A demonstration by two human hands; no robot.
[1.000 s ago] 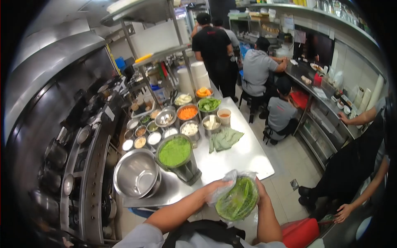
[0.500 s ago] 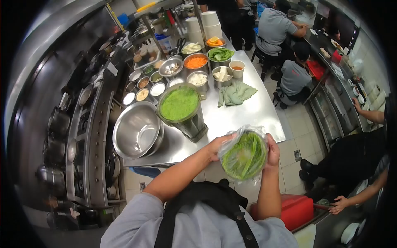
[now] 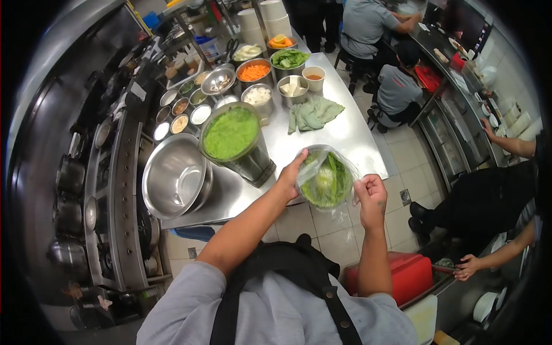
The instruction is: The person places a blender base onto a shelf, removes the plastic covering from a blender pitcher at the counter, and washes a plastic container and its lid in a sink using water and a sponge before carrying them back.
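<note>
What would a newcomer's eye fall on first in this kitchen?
Probably the bright green puree in the blender jar, standing on the steel counter beside a mixing bowl. Next, the plastic-wrapped leafy greens, between the left hand and right hand. The orange cut carrots, farther back on the counter, may also draw attention.

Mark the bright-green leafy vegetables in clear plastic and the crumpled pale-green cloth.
Bright-green leafy vegetables in clear plastic (image 3: pixel 325 179), head view: middle of the leaves.
Crumpled pale-green cloth (image 3: pixel 314 115), head view: middle of its top.

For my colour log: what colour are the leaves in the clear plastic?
The leaves are green, paler near the middle; the head view shows them.
</note>
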